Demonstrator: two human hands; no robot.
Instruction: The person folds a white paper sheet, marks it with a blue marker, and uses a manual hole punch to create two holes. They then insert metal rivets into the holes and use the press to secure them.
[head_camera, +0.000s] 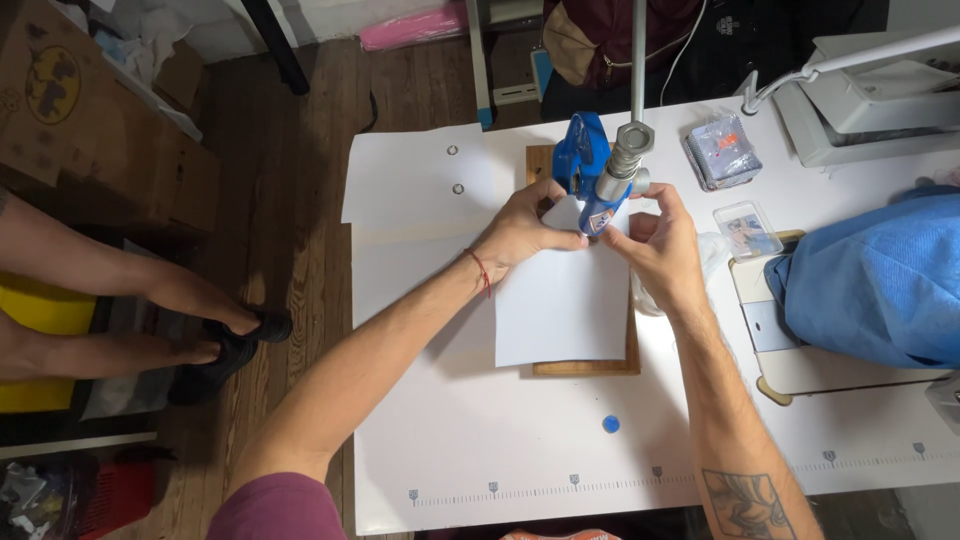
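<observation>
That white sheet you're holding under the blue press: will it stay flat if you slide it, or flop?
The white sheet looks thin and light, so probably floppy once lifted. On the wooden board it lies flat, so should slide easily. Both the left hand and right hand steady it.

A white sheet of paper (563, 300) is laid over a wooden board (586, 366) on the white table (450, 440), and its far edge is pinched from both sides under a blue hand press (585, 175). The left hand (525, 228) is pressed on the sheet's upper left corner, beside the press; the right hand (665, 245) is set against the upper right edge, its fingers curled near the press head. What sits under the metal ram (628, 150) is hidden, possibly a small eyelet. Two metal rings (455, 170) are seen well apart to the left, and a blue cap (611, 424) lies near the table's front edge.
</observation>
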